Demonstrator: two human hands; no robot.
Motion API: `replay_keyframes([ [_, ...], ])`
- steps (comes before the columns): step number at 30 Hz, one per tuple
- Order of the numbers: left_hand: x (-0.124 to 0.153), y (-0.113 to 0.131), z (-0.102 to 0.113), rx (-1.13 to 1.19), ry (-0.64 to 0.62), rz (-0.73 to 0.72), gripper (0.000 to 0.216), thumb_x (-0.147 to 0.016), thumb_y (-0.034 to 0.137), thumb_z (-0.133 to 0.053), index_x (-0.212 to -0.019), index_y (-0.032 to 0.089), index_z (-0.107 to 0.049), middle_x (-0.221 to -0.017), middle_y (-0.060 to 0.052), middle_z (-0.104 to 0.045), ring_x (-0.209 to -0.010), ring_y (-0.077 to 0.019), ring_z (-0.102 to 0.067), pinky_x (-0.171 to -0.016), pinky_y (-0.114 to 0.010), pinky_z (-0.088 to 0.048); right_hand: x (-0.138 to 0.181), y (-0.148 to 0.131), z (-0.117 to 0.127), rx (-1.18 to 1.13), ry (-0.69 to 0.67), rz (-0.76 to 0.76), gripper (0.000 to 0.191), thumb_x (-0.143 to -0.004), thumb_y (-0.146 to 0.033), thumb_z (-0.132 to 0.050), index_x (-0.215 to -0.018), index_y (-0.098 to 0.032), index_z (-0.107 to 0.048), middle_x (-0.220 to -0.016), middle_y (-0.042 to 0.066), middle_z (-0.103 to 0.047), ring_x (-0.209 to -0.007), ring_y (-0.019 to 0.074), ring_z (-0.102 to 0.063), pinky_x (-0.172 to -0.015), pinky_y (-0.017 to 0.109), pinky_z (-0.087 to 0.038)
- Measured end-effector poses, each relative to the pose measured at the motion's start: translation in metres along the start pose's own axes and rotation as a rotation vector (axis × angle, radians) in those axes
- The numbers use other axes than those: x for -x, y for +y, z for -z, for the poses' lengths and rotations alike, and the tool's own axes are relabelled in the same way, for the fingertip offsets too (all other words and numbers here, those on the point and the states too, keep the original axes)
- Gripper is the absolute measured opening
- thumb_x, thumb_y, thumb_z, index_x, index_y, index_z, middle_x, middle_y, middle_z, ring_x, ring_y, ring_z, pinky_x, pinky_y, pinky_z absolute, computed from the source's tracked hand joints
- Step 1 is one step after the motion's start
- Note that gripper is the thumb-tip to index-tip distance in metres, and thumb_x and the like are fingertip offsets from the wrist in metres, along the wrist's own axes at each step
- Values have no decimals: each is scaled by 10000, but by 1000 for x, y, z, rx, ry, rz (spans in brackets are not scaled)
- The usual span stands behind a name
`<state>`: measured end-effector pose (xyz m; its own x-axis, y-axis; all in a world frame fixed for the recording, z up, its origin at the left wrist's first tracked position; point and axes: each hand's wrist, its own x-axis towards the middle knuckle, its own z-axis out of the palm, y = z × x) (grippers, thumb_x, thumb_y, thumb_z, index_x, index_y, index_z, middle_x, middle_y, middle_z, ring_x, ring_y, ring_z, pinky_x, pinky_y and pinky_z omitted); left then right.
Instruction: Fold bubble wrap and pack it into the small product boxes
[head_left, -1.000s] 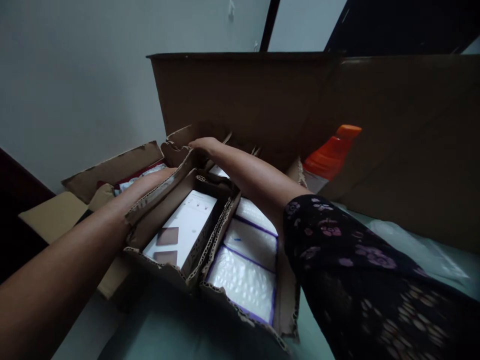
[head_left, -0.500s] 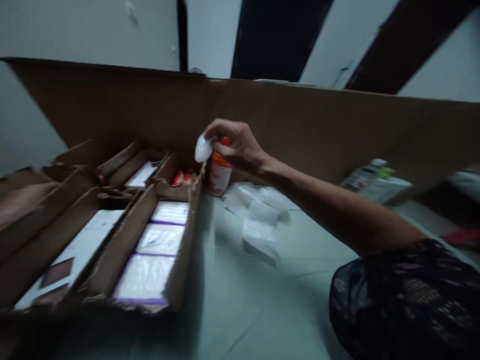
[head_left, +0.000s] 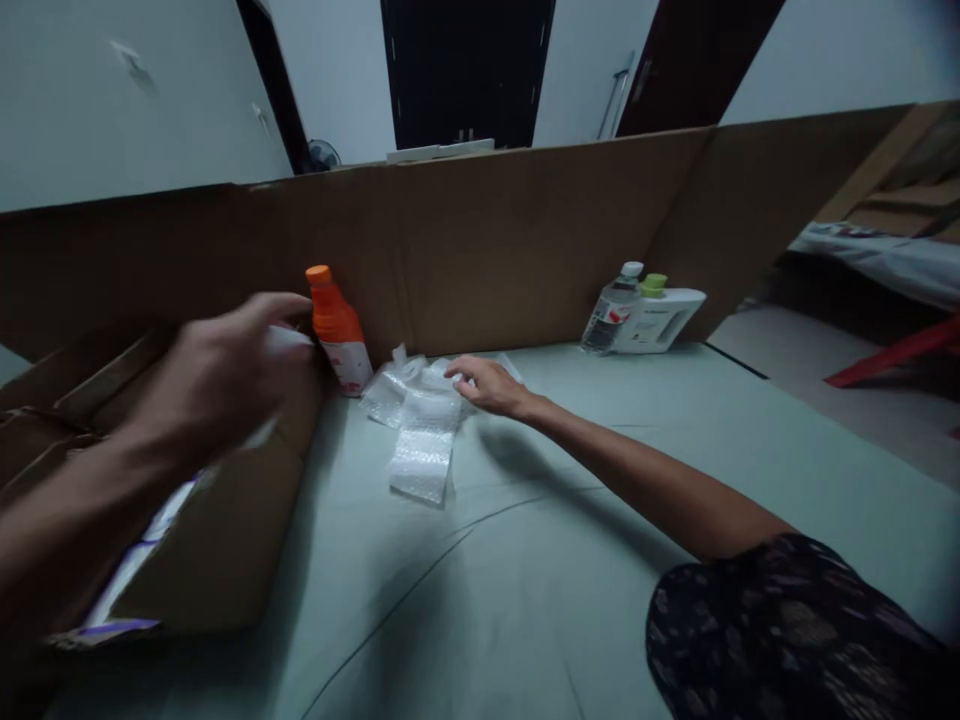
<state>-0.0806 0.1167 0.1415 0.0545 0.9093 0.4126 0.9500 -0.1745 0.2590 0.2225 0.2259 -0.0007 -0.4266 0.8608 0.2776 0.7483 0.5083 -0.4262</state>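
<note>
My left hand [head_left: 221,375] hovers, blurred, over the open cardboard box [head_left: 217,545] at the left. Its fingers are curled, and a bit of something white shows at the fingertips. Next to it stands a white bottle with an orange cap [head_left: 337,335]. My right hand [head_left: 487,385] reaches across the pale green surface [head_left: 600,450]. Its fingers lie spread on a heap of bubble wrap pieces [head_left: 420,435] just right of the bottle. A white packet with a purple edge [head_left: 124,590] shows inside the box.
A tall brown cardboard wall [head_left: 487,240] runs along the back of the surface. Against it at the right stand a clear water bottle [head_left: 611,320] and a white container with a green cap [head_left: 664,315]. Bare floor and a red object [head_left: 892,355] lie beyond the right end.
The view has swung right, away from the box. My right hand dropped from beside the orange-capped bottle onto the bubble wrap. My left hand has come up over the box near the bottle.
</note>
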Motion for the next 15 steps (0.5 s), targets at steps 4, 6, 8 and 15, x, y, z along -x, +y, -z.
replay_keyframes([
  [4, -50, 64, -76, -112, -29, -210, 484, -922, 308, -401, -1362, 195, -567, -1243, -121, -673, -1108, -316, -655, -954, -430, -497, 35, 15, -7, -20, -67, -9, 269, -863, -167, -628, -1110, -181, -734, -1063, 59, -762, -924, 194, -704, -876, 292, -499],
  [6, -80, 76, -115, -139, -55, -184, 608, -907, 358, -464, -1484, 168, -436, -1362, -169, -591, -1225, -355, -586, -993, -462, -480, 38, 18, -20, -26, -75, -36, 320, -869, -226, -660, -1181, -173, -708, -1117, 83, -756, -951, 214, -709, -881, 303, -502],
  [8, -97, 74, -143, -153, -110, -109, 723, -907, 449, -478, -1538, 127, -335, -1460, -216, -492, -1311, -370, -519, -1027, -475, -465, 31, 19, -36, -28, -66, -66, 429, -871, -299, -682, -1274, -155, -657, -1225, 130, -720, -1043, 258, -694, -906, 331, -499],
  [15, -26, 22, -118, -311, -167, -179, 600, -818, 375, -540, -1382, 170, -530, -1467, -182, -520, -1342, -388, -494, -1117, -511, -391, 10, 8, -71, -87, -111, -17, 112, -861, -242, -652, -888, -227, -759, -914, 47, -787, -889, 235, -712, -725, 271, -462],
])
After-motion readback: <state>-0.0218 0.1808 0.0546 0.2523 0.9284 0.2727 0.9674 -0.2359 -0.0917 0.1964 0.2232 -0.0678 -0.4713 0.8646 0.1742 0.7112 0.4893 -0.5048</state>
